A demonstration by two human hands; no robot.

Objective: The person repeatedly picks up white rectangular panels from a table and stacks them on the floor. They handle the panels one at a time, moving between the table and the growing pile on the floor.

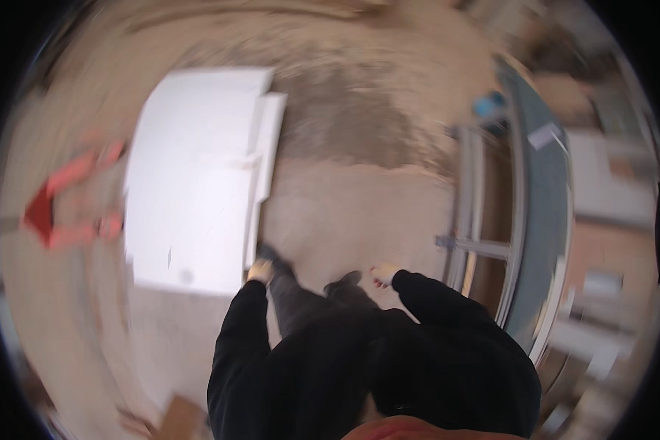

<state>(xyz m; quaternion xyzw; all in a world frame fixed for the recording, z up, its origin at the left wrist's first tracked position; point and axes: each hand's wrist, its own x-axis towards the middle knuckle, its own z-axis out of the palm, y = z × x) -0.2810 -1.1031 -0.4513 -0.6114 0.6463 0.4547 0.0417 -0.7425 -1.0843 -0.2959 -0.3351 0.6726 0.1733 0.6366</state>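
Flat, white rectangular panels [191, 176] lie stacked on the left, with the left hand [260, 272] right by their near right corner; can't tell if it's gripping. Right hand [382, 276] hangs half-curled, seemingly empty. Panels look stiff, probably heavy together; I'd grab opposite edges.

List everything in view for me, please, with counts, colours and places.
Sheet stack: one, white, left of centre.
Pallet truck: one, red, far left.
Framed unit: one, grey-green, right.
Small object: one, blue, unit's far end.
Board: one, brown, bottom left.
Floor: one, tan, middle.
Background items: several, mixed, right edge, blurred.
Shoes: two, dark, lower centre.
Trousers: one pair, dark, lower centre.
Sweatshirt: one, black, bottom.
Left-hand grip: one, black-sleeved, by stack's near right corner.
Right-hand grip: one, black-sleeved, lower centre.
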